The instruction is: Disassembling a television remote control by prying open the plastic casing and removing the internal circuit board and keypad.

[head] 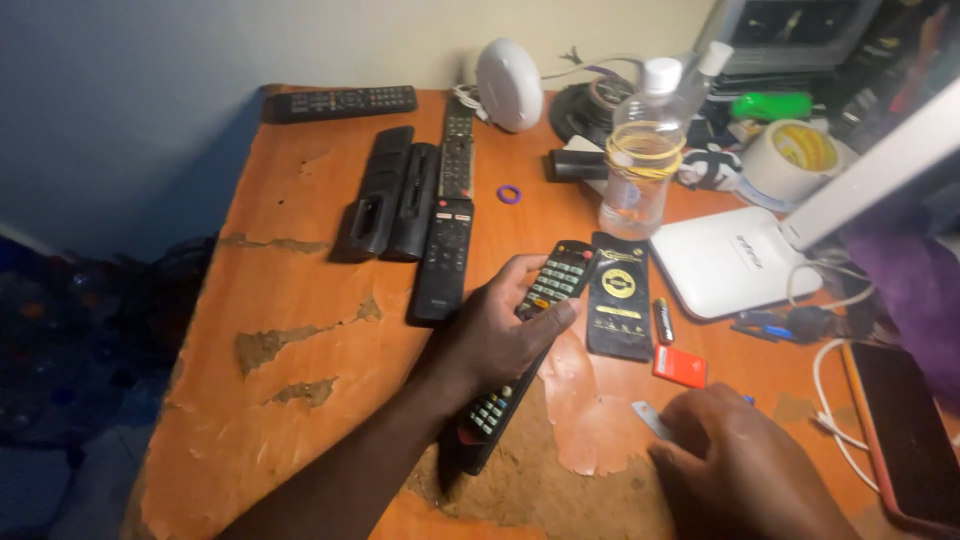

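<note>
Gripping one remote (522,345) in left hand (495,335), right hand (735,455) curled, contents unclear, five remotes beyond (442,262)

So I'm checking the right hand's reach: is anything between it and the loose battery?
Only the red card lies between the right hand and the battery. The left hand holds the remote off to the side.
</note>
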